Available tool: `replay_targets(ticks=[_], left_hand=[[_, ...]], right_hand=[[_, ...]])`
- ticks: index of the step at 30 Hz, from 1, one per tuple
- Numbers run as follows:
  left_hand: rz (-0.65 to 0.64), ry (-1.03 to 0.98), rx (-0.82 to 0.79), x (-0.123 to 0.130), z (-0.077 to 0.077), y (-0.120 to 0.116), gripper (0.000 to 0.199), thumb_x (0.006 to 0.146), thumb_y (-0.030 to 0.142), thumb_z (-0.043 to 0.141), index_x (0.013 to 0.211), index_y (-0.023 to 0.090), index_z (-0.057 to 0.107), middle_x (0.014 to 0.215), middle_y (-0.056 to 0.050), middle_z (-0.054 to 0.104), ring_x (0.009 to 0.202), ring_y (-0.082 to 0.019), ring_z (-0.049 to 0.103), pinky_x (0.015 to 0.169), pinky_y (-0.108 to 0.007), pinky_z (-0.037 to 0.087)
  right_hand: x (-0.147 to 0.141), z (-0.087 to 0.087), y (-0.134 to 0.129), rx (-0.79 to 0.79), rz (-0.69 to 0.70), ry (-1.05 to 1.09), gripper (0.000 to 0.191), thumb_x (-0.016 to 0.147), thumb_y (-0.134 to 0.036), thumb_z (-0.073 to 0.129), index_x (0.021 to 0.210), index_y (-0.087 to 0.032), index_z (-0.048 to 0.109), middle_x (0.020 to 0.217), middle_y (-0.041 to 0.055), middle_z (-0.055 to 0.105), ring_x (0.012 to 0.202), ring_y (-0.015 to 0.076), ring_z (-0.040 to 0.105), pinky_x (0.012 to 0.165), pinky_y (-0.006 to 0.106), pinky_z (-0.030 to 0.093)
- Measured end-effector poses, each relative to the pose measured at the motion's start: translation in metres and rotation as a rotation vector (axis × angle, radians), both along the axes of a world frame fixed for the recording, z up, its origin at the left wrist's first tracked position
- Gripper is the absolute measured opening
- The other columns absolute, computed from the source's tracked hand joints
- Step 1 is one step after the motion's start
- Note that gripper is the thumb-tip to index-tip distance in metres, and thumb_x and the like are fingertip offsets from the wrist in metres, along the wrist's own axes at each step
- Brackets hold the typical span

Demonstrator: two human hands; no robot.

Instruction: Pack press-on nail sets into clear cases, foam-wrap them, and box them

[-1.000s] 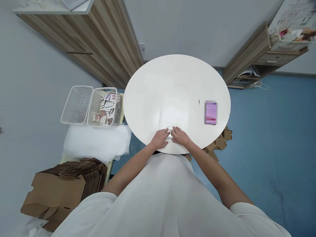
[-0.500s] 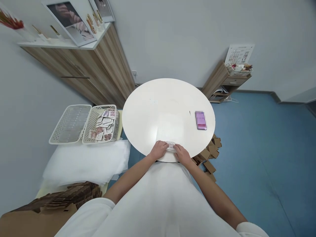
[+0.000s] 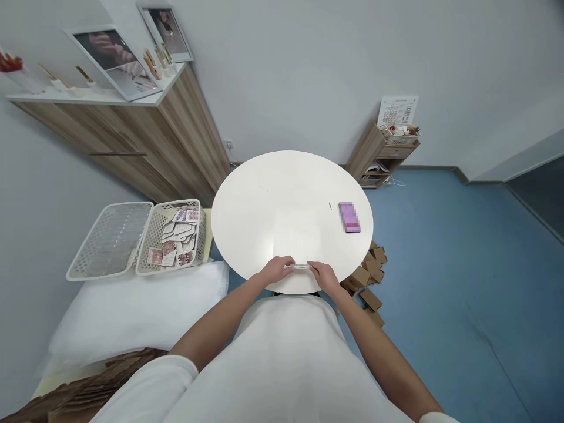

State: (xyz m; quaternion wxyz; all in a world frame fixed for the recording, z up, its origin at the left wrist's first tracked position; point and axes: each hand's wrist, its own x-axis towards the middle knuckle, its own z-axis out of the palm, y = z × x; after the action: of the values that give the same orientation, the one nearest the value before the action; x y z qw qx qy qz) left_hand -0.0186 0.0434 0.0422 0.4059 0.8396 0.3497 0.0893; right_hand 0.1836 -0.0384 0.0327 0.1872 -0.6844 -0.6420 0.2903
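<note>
A small clear plastic case is held between my two hands near the close edge of the white oval table. It is seen nearly edge-on, so its contents are hard to make out. My left hand pinches its left end, and my right hand grips the right end. The fingers of both hands are bent around the ends.
A pixelated purple phone-like object and a tiny dark item lie on the table. Left are an open white basket of cards, a lidded-looking basket of clear cases and white sheets. Cardboard boxes lie right.
The clear case has tilted from showing its flat face with pinkish pieces to nearly edge-on, still between both hands. My head view has shifted, so the surroundings appear slightly moved.
</note>
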Motion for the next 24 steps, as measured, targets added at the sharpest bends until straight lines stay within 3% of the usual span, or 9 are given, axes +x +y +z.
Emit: replay_targets(ticks=[5, 15, 24], left_hand=[[0.051, -0.018, -0.155, 0.006, 0.000, 0.022, 0.028, 0.080, 0.039, 0.043, 0.089, 0.021, 0.062, 0.095, -0.003, 0.065, 0.087, -0.017, 0.058, 0.075, -0.028, 0.044], [0.254, 0.083, -0.468, 0.009, -0.020, 0.058, 0.024, 0.076, 0.030, 0.046, 0.085, 0.020, 0.066, 0.088, 0.000, 0.067, 0.083, -0.016, 0.059, 0.073, -0.027, 0.046], [0.341, 0.347, -0.325, 0.018, -0.023, 0.059, 0.020, 0.075, 0.026, 0.044, 0.073, 0.019, 0.062, 0.078, -0.004, 0.065, 0.076, -0.019, 0.058, 0.064, -0.027, 0.043]], right_hand=[[0.008, 0.001, 0.024, -0.036, -0.060, 0.111, 0.030, 0.084, -0.029, 0.039, 0.103, -0.022, 0.061, 0.105, 0.0042, 0.063, 0.097, 0.0180, 0.058, 0.084, 0.034, 0.046], [0.022, -0.007, 0.075, -0.239, -0.069, 0.303, 0.024, 0.078, -0.032, 0.043, 0.085, -0.024, 0.065, 0.090, 0.0013, 0.067, 0.083, 0.0177, 0.060, 0.073, 0.032, 0.047], [0.014, -0.027, 0.088, -0.295, 0.002, 0.111, 0.027, 0.084, -0.026, 0.034, 0.087, -0.024, 0.061, 0.090, 0.0012, 0.065, 0.081, 0.0161, 0.059, 0.066, 0.028, 0.045]])
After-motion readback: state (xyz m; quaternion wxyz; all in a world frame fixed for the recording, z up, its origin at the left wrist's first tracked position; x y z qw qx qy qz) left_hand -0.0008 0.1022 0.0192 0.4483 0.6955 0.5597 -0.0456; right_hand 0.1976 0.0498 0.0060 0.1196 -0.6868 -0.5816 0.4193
